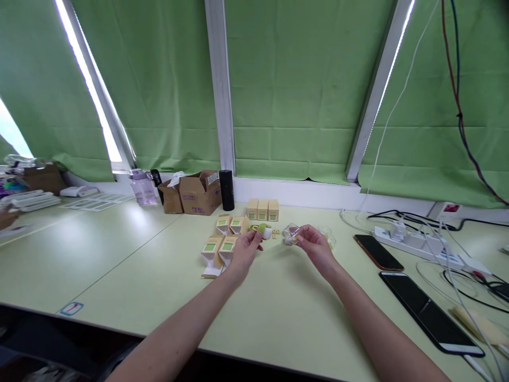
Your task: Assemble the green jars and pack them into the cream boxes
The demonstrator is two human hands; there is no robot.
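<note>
My left hand [245, 251] is closed on a small green-and-white object [266, 232], too small to name exactly. Between the thumb and fingers of my right hand [315, 245] is a crinkled clear plastic bag [290, 234]. A few tiny yellow pieces [275, 232] lie on the table between the two hands. Several small tan boxes [212, 245] with green labels stand with flaps open beside my left hand, which partly covers one. Three similar closed boxes [262, 209] form a row behind. More clear plastic [329, 237] lies just beyond my right hand.
Two phones [431, 313] and a power strip [413, 241] with tangled cables occupy the right side. Cardboard boxes [199, 193], a black cylinder [226, 190] and a purple bottle [143, 187] stand along the back. Another person's hand [8, 217] shows at the far left.
</note>
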